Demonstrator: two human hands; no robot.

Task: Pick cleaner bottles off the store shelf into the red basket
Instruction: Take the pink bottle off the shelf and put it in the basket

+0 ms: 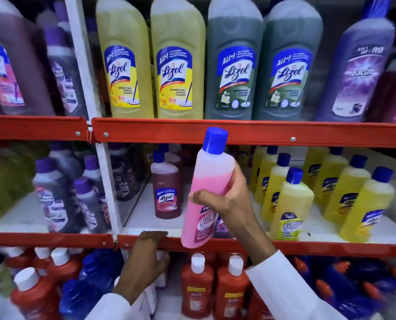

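My right hand [224, 195] grips a pink cleaner bottle [206, 181] with a blue cap around its middle, holding it upright and slightly tilted in front of the middle shelf. My left hand [146, 257] rests with its fingers curled over the red front edge of the middle shelf [215, 244], and seems to touch a white object just below; what it is I cannot tell. The red basket is out of view.
Tall yellow [125, 65] and green [234, 65] bottles stand on the top shelf. Small yellow bottles [289, 204] and a dark red bottle [167, 190] fill the middle shelf. Red bottles with white caps [197, 287] and blue bottles line the bottom shelf.
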